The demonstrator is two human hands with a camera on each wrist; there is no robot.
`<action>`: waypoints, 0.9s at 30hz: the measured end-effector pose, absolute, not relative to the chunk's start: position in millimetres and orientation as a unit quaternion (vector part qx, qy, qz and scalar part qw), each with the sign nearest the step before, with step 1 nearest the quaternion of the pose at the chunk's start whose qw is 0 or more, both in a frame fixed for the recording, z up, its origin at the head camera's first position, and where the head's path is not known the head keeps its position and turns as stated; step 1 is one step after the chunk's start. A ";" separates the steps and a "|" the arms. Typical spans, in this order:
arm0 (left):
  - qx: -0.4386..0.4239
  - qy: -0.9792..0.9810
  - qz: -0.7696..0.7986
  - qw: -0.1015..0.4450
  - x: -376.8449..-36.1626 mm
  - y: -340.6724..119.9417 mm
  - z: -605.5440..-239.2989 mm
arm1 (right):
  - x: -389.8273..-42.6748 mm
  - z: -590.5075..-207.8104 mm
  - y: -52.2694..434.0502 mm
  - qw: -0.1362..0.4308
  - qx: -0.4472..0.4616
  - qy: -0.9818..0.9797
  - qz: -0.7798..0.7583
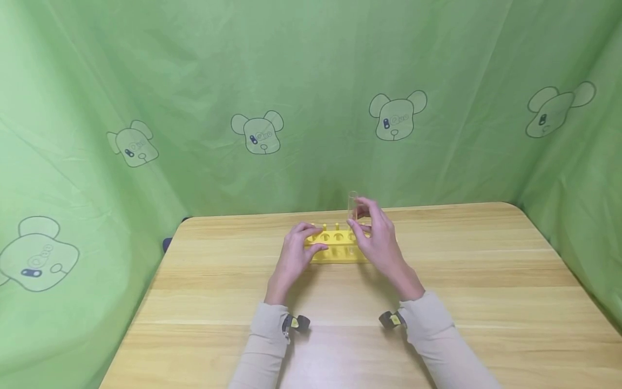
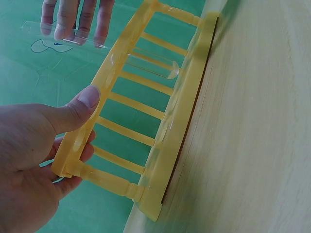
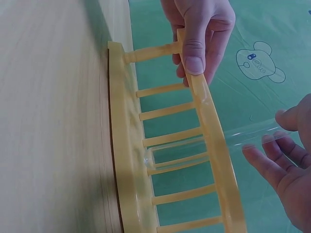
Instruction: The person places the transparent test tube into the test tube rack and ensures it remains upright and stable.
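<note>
A yellow test tube rack [image 1: 335,254] stands upright on the table, with a row of round holes along its top bar. My left hand [image 1: 295,246] grips the left end of that bar, thumb on the near side and fingers behind. One clear glass test tube [image 1: 352,204] stands in a hole right of the middle, its rounded lower end [image 2: 172,70] down near the base. Around the tube's upper part, above the bar, are the thumb and fingers of my right hand [image 1: 381,237], pinching it lightly. Whether the tube's bottom touches the base I cannot tell.
The rack is on a light wood-grain table [image 1: 204,302], toward its far edge. Green cloth [image 1: 311,65] printed with bear heads hangs behind and at both sides. Pegs [image 1: 324,227] stick up along the rack's back. Each wrist wears a small black camera [image 1: 303,323].
</note>
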State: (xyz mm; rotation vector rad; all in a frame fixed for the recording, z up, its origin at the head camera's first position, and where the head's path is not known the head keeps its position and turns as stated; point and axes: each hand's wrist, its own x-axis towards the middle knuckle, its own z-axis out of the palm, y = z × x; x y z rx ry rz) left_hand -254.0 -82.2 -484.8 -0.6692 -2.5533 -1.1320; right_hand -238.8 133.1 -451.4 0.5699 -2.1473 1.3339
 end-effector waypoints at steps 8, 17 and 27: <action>-0.239 -0.876 -0.391 0.148 -254.2 -82.2 -486.3 | -237.6 -451.8 132.6 0.274 0.209 -0.799 0.492; -0.234 -0.879 -0.392 0.139 -252.5 -81.8 -483.6 | -237.0 -453.7 132.3 0.270 0.208 -0.798 0.498; -0.233 -0.878 -0.393 0.140 -252.8 -81.3 -483.4 | -235.8 -456.4 132.7 0.261 0.194 -0.805 0.496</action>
